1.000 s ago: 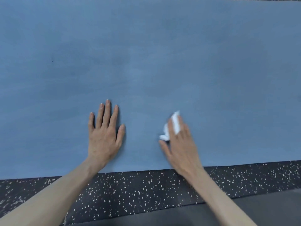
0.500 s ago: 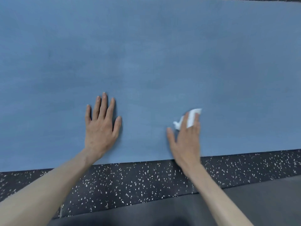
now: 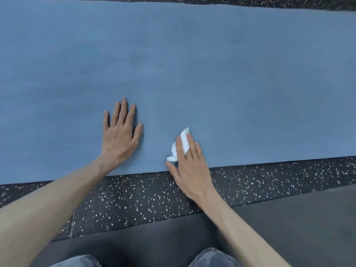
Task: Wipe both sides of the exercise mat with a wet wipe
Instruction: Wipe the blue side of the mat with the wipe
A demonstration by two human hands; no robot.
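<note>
Blue exercise mat [image 3: 192,64], lying flat on speckled black rubber flooring [image 3: 134,197], its long axis running left to right across my view; both short ends are cut off by the frame. The crumpled white wet wipe [image 3: 183,142] sits on the mat near its closer long edge. My right hand [image 3: 189,166] presses the wipe down under nearly straight fingers, the thumb splayed at the mat's edge (part of the wipe is hidden beneath the fingers, so I cannot tell how it is folded). My left hand [image 3: 120,135] rests flat on the mat just beside, fingers spread, holding nothing; I judge it to be steadying the mat. Unwiped-looking surface extends away from the right hand, so I judge the next stroke to run outward or sideways. The mat's underside is not visible. A dark grey pad [image 3: 289,218] and 2 knees lie nearest me.
</note>
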